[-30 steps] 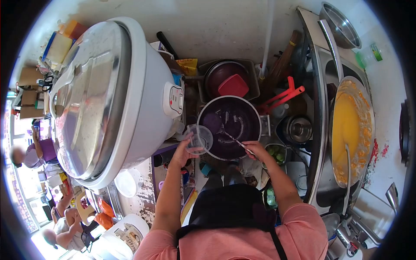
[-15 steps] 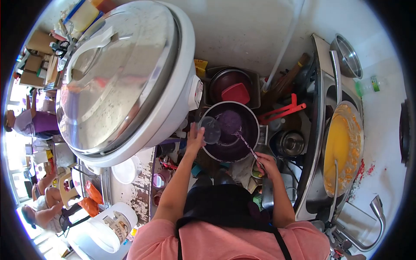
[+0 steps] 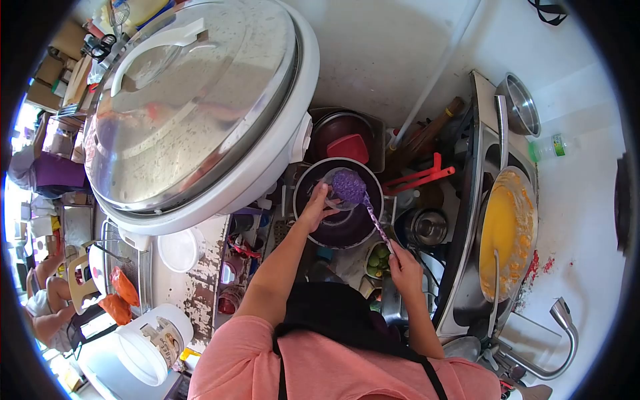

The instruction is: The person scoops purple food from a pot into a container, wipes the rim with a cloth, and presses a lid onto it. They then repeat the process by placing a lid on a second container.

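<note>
Your left hand (image 3: pixel 317 209) is curled around a small clear plastic cup (image 3: pixel 332 181) and holds it tilted over the round dark pot of deep purple liquid (image 3: pixel 340 227), at the pot's ten o'clock edge. Your right hand (image 3: pixel 404 268) is closed tight on the end of a long thin ladle (image 3: pixel 373 219). The handle runs from your fist up toward eleven o'clock. The ladle's bowl carries a heap of purple grainy mash (image 3: pixel 349 185), right at the cup's mouth and touching it. Whether any mash is already inside the cup cannot be told.

At the pot's twelve o'clock, just beside it, a dark pan holds a red plastic lid (image 3: pixel 348 148). At two o'clock lie red plastic tongs (image 3: pixel 420 177). At three o'clock, near the pot, stands a small shiny steel cup (image 3: pixel 430 227). Beyond it, well apart, a wide steel pan of yellow-orange batter (image 3: pixel 507 230) sits in the steel sink (image 3: pixel 467 267). At five o'clock, close under your right hand, is a bowl of green limes (image 3: pixel 377 260). The large white rice cooker with its steel lid (image 3: pixel 193 107) fills the ten o'clock side, with a white plastic bucket (image 3: pixel 153 340) far out at eight o'clock.
</note>
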Demonstrator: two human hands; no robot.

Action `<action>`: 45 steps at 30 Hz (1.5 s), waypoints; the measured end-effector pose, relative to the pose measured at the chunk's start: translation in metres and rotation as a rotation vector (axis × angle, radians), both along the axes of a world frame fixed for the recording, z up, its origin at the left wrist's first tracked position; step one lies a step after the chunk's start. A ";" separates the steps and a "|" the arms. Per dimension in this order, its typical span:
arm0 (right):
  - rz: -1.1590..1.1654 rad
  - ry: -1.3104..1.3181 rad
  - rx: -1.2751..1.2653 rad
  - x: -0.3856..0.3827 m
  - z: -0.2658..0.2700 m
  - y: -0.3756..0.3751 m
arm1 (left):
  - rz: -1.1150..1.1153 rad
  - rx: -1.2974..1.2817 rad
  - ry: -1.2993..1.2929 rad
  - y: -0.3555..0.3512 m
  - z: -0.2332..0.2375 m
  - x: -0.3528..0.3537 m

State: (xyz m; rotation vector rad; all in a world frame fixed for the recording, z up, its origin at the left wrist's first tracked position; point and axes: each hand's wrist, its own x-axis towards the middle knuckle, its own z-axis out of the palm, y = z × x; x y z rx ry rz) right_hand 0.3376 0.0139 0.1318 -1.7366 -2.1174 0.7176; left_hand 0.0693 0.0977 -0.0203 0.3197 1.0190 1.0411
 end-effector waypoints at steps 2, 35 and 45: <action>0.034 -0.126 0.036 -0.006 0.015 -0.003 | -0.003 0.022 -0.036 0.000 -0.003 0.001; 0.057 -0.273 0.093 -0.023 0.035 -0.017 | 0.090 0.011 -0.072 -0.014 0.008 -0.005; 0.052 -0.286 0.064 -0.021 0.028 -0.016 | 0.065 0.026 -0.089 -0.017 0.007 -0.005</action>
